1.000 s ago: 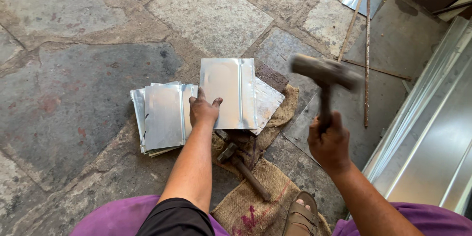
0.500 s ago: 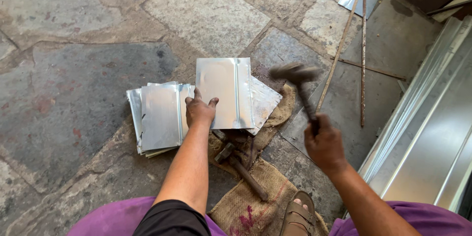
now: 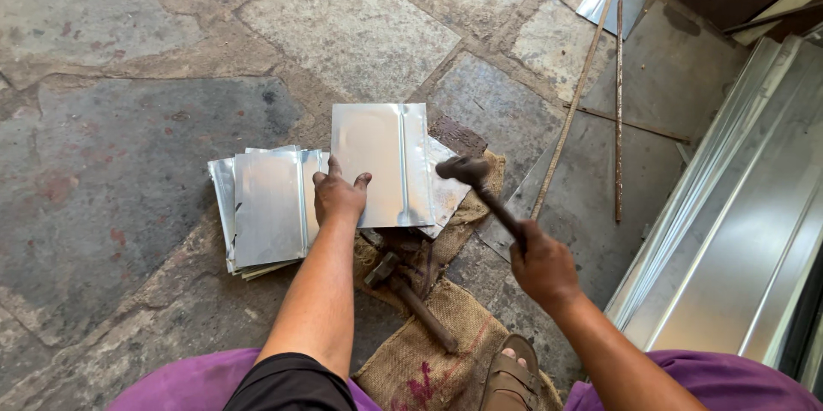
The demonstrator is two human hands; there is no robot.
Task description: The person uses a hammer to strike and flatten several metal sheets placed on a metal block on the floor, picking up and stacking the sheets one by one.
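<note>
My right hand (image 3: pixel 542 267) grips the handle of a dark hammer (image 3: pixel 467 173), whose head is low, over the right edge of a shiny metal sheet (image 3: pixel 381 162) with a raised seam down its middle. My left hand (image 3: pixel 339 197) presses flat on that sheet's lower left corner, fingers spread. More sheets lie under it. To the left lies a stack of similar metal sheets (image 3: pixel 266 205). A second hammer (image 3: pixel 403 291) rests on brown burlap sacking (image 3: pixel 446 334) between my arms.
Rough stone paving (image 3: pixel 129 120) is all around. Thin rusty rods (image 3: pixel 618 111) lie at the right, with a small metal offcut (image 3: pixel 610 0) beyond them. Long folded sheet-metal channels (image 3: pixel 737 231) run along the right edge. My sandalled foot (image 3: pixel 510 377) is at the bottom.
My right hand has swung the hammer down and to the left, from raised at the right to the sheet's right edge. My left hand stays pressed on the sheet.
</note>
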